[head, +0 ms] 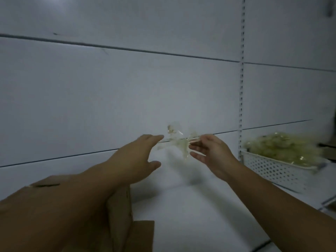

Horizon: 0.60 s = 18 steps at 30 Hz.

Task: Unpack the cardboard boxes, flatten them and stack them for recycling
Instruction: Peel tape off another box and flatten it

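Two bare hands reach forward over a white shelf (pixel 190 215). The left hand (pixel 138 157) is spread, fingers straight, its fingertips just beside a crumpled wad of clear tape (pixel 180 144). The right hand (pixel 211 151) pinches that tape between thumb and fingertips (the tape is blurred, so its edges are hard to trace). A brown cardboard box (pixel 127 224) lies at lower left, under the left forearm. At right on the shelf stands a white perforated basket (pixel 276 170) filled with blurred yellowish packets (pixel 283 148).
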Motion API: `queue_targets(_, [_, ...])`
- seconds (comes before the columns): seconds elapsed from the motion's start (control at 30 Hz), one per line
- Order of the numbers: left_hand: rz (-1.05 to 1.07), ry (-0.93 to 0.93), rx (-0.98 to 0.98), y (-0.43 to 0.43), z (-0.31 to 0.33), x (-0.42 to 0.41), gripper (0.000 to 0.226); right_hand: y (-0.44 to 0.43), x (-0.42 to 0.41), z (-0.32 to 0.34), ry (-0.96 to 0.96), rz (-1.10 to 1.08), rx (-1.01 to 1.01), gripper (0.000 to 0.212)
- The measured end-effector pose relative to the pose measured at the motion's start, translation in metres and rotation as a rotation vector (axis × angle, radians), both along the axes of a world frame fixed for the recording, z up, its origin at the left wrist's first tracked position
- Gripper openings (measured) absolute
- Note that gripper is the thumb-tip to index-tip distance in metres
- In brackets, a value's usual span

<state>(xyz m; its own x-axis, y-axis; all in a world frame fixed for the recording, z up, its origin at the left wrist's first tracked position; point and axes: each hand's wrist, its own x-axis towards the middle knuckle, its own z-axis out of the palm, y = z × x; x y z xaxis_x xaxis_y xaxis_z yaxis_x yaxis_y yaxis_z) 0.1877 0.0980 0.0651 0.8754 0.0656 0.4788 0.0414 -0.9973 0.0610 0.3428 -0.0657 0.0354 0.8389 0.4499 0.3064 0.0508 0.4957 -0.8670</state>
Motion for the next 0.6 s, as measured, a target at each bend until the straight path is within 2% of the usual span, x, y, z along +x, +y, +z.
queue_targets(0.07, [-0.083,0.01,-0.065,-0.015,0.004,0.022,0.082,-0.017,-0.004,0.007,0.003,-0.046,-0.021,0.012])
queue_targets(0.13, [-0.136,0.011,-0.195,-0.032,0.009,0.042,0.08,-0.036,-0.007,0.011,0.015,-0.073,-0.039,0.012])
queue_targets(0.17, [-0.168,-0.011,-0.274,-0.041,0.012,0.051,0.068,-0.046,-0.007,0.012,0.017,-0.101,-0.06,0.012])
queue_targets(0.23, [-0.22,-0.036,-0.41,-0.058,0.018,0.068,0.03,-0.071,-0.005,0.013,0.011,-0.188,-0.129,0.012])
queue_targets(0.27, [-0.245,-0.016,-0.462,-0.067,0.019,0.076,0.02,-0.085,-0.002,0.013,0.006,-0.236,-0.168,0.012])
queue_targets(0.37, [-0.321,0.025,-0.564,-0.095,0.016,0.099,0.024,-0.133,0.011,0.009,0.017,-0.353,-0.232,0.011])
queue_targets(0.43, [-0.378,-0.036,-0.632,-0.121,0.01,0.113,0.016,-0.164,0.023,0.006,0.045,-0.389,-0.234,0.013])
queue_targets(0.5, [-0.464,-0.061,-0.617,-0.152,0.002,0.127,0.022,-0.194,0.037,0.001,0.063,-0.41,-0.234,0.014])
queue_targets(0.6, [-0.653,0.147,-0.811,-0.206,-0.014,0.152,0.04,-0.234,0.062,-0.002,0.06,-0.432,-0.272,0.011])
